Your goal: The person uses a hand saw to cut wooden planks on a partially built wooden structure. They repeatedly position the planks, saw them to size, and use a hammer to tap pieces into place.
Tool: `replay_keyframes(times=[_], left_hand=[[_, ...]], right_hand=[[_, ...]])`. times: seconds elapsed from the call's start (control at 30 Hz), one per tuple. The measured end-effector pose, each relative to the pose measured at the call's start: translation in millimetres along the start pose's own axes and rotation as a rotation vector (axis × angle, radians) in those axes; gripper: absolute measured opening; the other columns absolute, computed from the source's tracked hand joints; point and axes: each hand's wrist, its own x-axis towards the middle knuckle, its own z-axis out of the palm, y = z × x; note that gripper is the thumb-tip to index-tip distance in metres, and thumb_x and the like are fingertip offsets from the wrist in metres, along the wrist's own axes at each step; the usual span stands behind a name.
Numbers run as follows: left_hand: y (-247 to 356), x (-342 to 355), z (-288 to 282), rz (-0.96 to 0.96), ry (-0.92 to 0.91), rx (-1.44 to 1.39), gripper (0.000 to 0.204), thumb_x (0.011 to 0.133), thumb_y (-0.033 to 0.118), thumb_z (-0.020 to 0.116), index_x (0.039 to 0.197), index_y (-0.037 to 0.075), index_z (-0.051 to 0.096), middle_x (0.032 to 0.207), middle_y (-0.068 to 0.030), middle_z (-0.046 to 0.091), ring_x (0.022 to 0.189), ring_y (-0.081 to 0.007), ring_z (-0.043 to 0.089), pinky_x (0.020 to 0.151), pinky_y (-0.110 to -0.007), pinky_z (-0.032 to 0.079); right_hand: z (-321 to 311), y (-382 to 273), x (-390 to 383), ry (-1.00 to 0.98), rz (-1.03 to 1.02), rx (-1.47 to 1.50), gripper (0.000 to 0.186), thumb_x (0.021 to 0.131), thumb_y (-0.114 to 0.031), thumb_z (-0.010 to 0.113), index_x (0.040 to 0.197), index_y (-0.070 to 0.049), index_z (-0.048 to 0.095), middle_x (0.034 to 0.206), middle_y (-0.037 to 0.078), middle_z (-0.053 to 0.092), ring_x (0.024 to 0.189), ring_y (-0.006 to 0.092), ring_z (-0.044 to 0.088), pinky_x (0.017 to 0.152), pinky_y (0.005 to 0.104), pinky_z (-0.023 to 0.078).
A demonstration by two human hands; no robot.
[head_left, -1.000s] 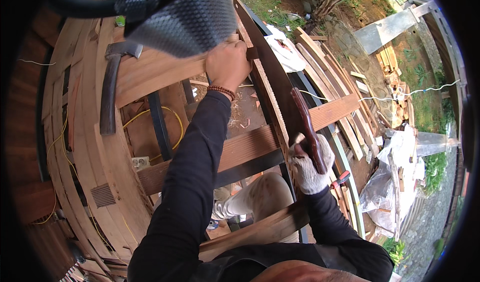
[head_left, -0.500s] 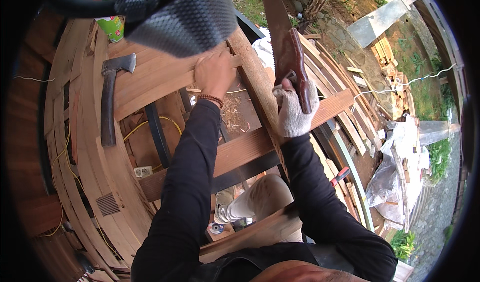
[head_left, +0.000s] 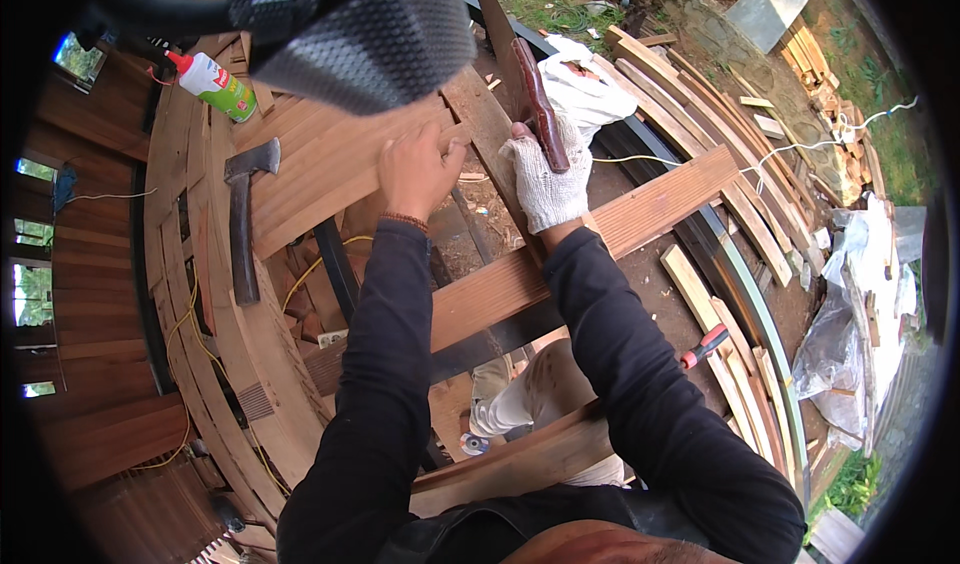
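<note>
My left hand (head_left: 418, 172), bare with a beaded bracelet at the wrist, grips the end of a wide wooden board (head_left: 315, 169), fingers curled on its top. My right hand (head_left: 551, 179), in a white knitted glove, is closed round the dark red-brown handle of a handsaw (head_left: 540, 109). The saw's blade points away from me, close to a long timber beam (head_left: 487, 129) beside the board's end. Part of the blade is beyond the top of the picture, and I cannot tell whether it touches wood. A hatchet (head_left: 243, 219) lies on the planks to the left.
A white-and-green glue bottle (head_left: 218, 86) lies at the far left. A reddish crossbeam (head_left: 640, 214) spans the gap below my hands. A red-and-black handled tool (head_left: 705, 346) is at right, near stacked lumber (head_left: 735, 204) and plastic sheeting (head_left: 850, 334). A dark textured object (head_left: 375, 49) covers the top.
The whole view has shifted, with the planks and hatchet now further right. My right hand has brought the saw left, closer to my left hand. My left hand stays on the board.
</note>
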Motion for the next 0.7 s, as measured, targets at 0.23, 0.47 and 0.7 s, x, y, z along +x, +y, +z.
replay_keyframes(times=[0.23, 0.47, 0.7], left_hand=[[-3, -3, 17, -0.116, 0.076, 0.118, 0.028, 0.1, 0.029, 0.059, 0.083, 0.008, 0.065, 0.094, -0.0127, 0.072, 0.092, -0.035, 0.067, 0.083, -0.051, 0.047], [8, 33, 12, -0.341, -0.02, 0.202, 0.045, 0.102, 0.037, 0.056, 0.131, 0.002, 0.061, 0.146, -0.0188, 0.057, 0.144, -0.0384, 0.045, 0.12, -0.062, 0.027], [10, 40, 13, -0.442, -0.128, 0.053, 0.055, 0.104, 0.039, 0.048, 0.147, 0.005, 0.055, 0.158, -0.0173, 0.049, 0.153, -0.0358, 0.036, 0.123, -0.069, 0.02]], right_hand=[[4, 1, 5, -0.024, 0.122, 0.091, 0.022, 0.093, -0.015, 0.076, 0.105, -0.001, 0.065, 0.086, 0.012, 0.068, 0.075, 0.0203, 0.062, 0.076, 0.0341, 0.053], [1, -2, 8, 0.048, 0.114, 0.18, 0.016, 0.093, -0.007, 0.075, 0.105, -0.001, 0.066, 0.091, 0.008, 0.068, 0.081, 0.0153, 0.066, 0.073, 0.0327, 0.053], [4, 4, 7, 0.02, 0.089, 0.208, 0.011, 0.094, -0.009, 0.073, 0.097, -0.001, 0.065, 0.079, 0.006, 0.066, 0.071, 0.0157, 0.065, 0.066, 0.0338, 0.051]])
